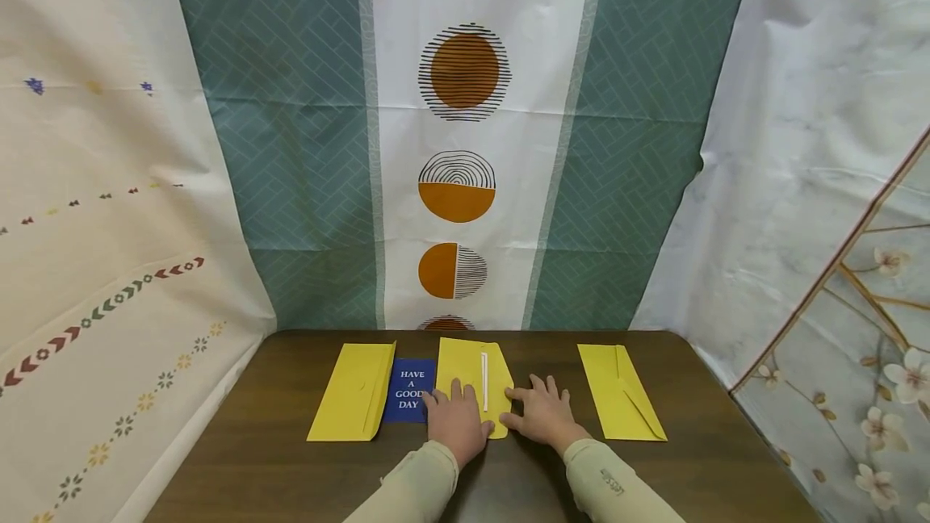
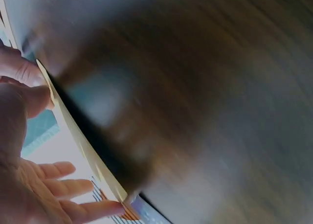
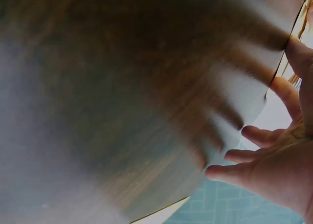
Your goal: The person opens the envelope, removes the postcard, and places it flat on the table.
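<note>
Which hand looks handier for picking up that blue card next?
Probably the left hand. It rests on the middle yellow paper envelope, right beside the blue "Have a good day" card. The right hand lies at the envelope's far edge and would have to cross over.

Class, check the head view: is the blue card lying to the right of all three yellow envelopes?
No: the blue card lies between the left envelope and the middle envelope.
</note>
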`<state>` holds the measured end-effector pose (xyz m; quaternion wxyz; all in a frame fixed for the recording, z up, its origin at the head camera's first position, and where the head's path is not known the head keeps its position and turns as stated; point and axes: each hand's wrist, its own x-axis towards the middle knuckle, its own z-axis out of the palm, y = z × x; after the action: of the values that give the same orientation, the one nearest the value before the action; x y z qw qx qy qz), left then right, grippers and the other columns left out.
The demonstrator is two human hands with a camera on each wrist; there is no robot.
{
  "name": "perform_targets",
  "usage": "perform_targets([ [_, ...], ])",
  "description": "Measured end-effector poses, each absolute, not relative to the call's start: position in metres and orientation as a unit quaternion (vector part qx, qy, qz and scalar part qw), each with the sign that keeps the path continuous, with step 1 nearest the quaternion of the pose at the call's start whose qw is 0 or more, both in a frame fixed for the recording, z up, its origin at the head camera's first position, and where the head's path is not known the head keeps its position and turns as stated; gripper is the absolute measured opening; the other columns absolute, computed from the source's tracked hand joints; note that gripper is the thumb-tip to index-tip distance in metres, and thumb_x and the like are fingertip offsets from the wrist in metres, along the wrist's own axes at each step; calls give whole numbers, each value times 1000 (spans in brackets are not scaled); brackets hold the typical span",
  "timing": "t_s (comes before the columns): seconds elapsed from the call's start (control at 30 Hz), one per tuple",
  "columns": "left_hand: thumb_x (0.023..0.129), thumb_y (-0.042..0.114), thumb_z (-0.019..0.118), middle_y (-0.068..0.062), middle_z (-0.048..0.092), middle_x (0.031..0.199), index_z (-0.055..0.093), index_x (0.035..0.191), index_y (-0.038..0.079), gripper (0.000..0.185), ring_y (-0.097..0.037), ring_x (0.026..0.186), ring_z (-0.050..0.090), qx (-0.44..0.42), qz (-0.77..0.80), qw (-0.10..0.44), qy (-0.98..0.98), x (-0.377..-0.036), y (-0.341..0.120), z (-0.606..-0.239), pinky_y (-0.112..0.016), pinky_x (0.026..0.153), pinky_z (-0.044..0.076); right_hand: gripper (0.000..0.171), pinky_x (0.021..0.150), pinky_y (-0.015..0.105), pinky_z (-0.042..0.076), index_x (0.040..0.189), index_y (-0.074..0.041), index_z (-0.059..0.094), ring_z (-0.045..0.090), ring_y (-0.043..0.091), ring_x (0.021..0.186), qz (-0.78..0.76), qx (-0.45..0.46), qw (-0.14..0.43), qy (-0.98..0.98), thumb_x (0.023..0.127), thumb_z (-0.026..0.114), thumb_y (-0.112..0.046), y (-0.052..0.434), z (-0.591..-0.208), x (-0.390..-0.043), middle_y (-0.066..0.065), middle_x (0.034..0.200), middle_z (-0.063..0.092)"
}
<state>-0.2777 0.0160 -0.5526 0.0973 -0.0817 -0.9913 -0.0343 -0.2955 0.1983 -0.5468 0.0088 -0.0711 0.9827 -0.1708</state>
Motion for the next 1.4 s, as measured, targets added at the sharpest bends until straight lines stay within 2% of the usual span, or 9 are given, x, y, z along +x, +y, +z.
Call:
perform_targets([
  [0.23,87,61,80,-22,65,142,65,137,3,78,-56,120,66,-28,-50,86,-995,-277,29,-553,-72,107,47,57,116,86,24,141,-23,72,33,63,152,-163,-68,8,984,93,79,-52,200,-549,-297,28,160,48],
  [0.47,89,60,77,-21,64,145,64,140,5,76,-56,123,65,-11,-27,86,-996,-277,33,-555,-71,107,47,57,115,86,25,141,-24,72,34,64,151,-156,-72,8,985,92,79,-53,202,-549,-295,28,160,49],
  [0.63,89,59,78,-21,65,141,64,139,4,76,-52,115,68,-12,-28,97,-995,-277,36,-557,-69,102,49,56,116,85,26,139,-26,73,35,63,151,-141,-67,3,988,91,79,-54,205,-549,-296,27,159,50],
  [0.83,88,58,79,-23,65,138,63,137,3,75,-53,114,68,-3,-48,94,-994,-275,37,-557,-70,101,49,56,116,85,26,138,-24,74,35,63,151,-142,-67,2,988,91,80,-53,208,-548,-296,27,158,52],
  [0.97,88,53,80,-22,67,127,64,132,2,69,-48,103,71,1,-61,100,-993,-276,37,-555,-69,99,51,57,116,85,27,138,-23,74,36,62,151,-145,-66,4,987,90,81,-52,208,-547,-296,26,158,52],
  [1.2,88,40,80,-24,67,122,62,132,-1,63,-45,88,73,5,-90,111,-990,-279,39,-555,-66,96,54,54,116,83,29,136,-20,75,39,61,150,-154,-74,1,985,90,83,-48,206,-542,-295,27,157,53],
  [1.3,85,38,82,-23,67,113,61,129,-3,64,-40,74,68,8,-111,122,-986,-279,39,-555,-61,88,55,53,116,78,35,134,-17,76,45,56,146,-150,-96,-22,984,89,85,-43,201,-541,-296,26,153,57],
  [1.4,84,40,83,-21,65,104,61,126,-3,64,-35,66,62,11,-127,128,-983,-280,39,-556,-55,79,53,51,111,67,46,132,-15,76,55,46,136,-135,-134,-60,980,87,89,-34,196,-542,-298,19,146,64],
])
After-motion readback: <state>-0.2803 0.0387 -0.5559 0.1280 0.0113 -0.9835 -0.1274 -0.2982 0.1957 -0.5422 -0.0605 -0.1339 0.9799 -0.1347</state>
